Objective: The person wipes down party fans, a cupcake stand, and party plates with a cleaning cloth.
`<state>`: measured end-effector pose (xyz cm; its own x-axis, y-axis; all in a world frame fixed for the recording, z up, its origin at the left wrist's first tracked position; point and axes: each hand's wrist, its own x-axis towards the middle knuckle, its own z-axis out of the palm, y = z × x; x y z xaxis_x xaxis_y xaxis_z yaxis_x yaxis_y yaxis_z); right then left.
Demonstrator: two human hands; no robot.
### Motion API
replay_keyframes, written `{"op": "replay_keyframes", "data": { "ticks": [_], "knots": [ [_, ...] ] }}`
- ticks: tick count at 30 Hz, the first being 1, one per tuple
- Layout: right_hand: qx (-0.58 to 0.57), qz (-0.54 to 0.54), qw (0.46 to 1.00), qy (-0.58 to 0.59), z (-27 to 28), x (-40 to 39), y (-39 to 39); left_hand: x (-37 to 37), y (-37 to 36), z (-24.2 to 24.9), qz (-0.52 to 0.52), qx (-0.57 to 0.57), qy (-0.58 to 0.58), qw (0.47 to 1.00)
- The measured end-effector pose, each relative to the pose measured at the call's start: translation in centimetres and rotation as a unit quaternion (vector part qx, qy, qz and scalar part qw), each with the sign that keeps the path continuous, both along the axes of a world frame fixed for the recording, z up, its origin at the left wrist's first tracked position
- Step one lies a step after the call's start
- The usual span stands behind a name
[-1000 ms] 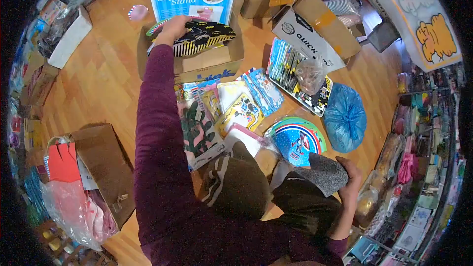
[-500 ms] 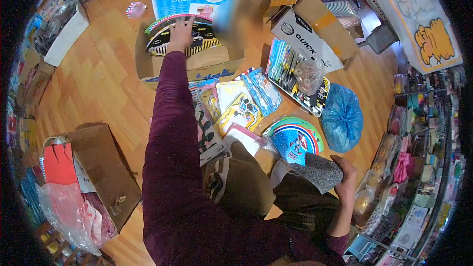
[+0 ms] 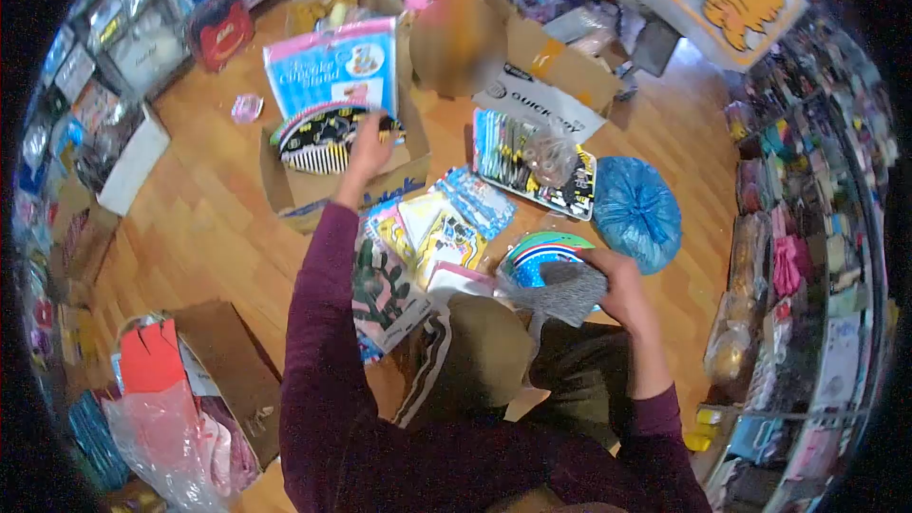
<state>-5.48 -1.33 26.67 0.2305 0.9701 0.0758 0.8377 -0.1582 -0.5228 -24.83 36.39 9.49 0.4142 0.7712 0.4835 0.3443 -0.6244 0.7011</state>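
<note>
My left hand [image 3: 370,147], somewhat blurred, is over the right side of a cardboard box [image 3: 294,214], its fingers loosely extended. Beside it in the box stand black curved party pieces [image 3: 318,142] with a bat pattern and yellow-white stripes. Down at the right, my right hand [image 3: 619,285] is closed at the edge of a grey speckled fabric piece [image 3: 570,293], which looks like a sock. Its fingertips reach the stack of curved party pieces [image 3: 546,252], blue and green, just behind the fabric. Flat printed packs [image 3: 451,237] lie fanned on the floor before my knees.
A cupcake stand pack [image 3: 332,62] leans behind the box. To the right are a long tray of packs [image 3: 532,171], a tied blue bag [image 3: 636,214] and a cardboard carton [image 3: 546,104]. Another box [image 3: 228,370] with red gloves stands lower left. Stocked shelves [image 3: 807,275] line the right.
My left hand has shifted right over the box from the middle of the black pieces. My right hand has moved up and left together with the grey fabric. The view has tilted upward.
</note>
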Motion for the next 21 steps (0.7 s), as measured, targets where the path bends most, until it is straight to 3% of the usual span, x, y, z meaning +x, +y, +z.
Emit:
{"op": "replay_keyframes", "data": {
  "ticks": [1,2,5,8,10,13,15,16,17,18,21],
  "knots": [
    [0.019,-0.009,1.0,-0.003,0.3,-0.5,0.0,-0.1,-1.1,0.5,-0.025,0.056,0.028,0.998],
    [0.018,0.015,1.0,-0.021,0.7,-1.0,-0.1,0.0,-2.2,0.8,-0.078,-0.027,-0.006,0.997],
    [0.038,0.036,0.998,-0.047,0.3,-1.6,-0.3,-1.3,-7.8,8.1,-0.175,-0.014,0.002,0.984],
    [0.061,0.046,0.995,-0.057,0.0,-2.3,-0.7,-3.0,-11.0,15.3,-0.182,0.081,0.004,0.98],
    [0.074,0.049,0.994,-0.058,0.0,-2.6,-1.0,-4.6,-13.9,22.1,-0.202,0.045,-0.064,0.976],
    [0.058,0.049,0.994,-0.074,-0.5,-2.2,-1.3,-7.5,-19.2,32.4,-0.187,0.162,-0.12,0.962],
    [0.042,0.047,0.995,-0.075,-0.7,-1.8,-1.7,-9.7,-23.5,38.2,-0.218,0.143,-0.21,0.942],
    [0.009,0.028,0.996,-0.082,0.6,-2.1,-2.3,-10.7,-24.3,40.8,-0.202,0.303,-0.186,0.913],
    [0.01,0.022,0.996,-0.084,0.4,-1.8,-2.5,-11.9,-25.4,43.5,-0.342,0.223,-0.289,0.866],
    [0.021,0.023,0.996,-0.079,-0.4,-1.3,-2.6,-12.8,-27.3,45.9,-0.347,0.222,-0.289,0.864],
    [0.027,0.011,0.996,-0.079,-0.8,-0.7,-3.3,-16.2,-34.3,52.6,-0.429,0.417,-0.263,0.757]
  ]
}}
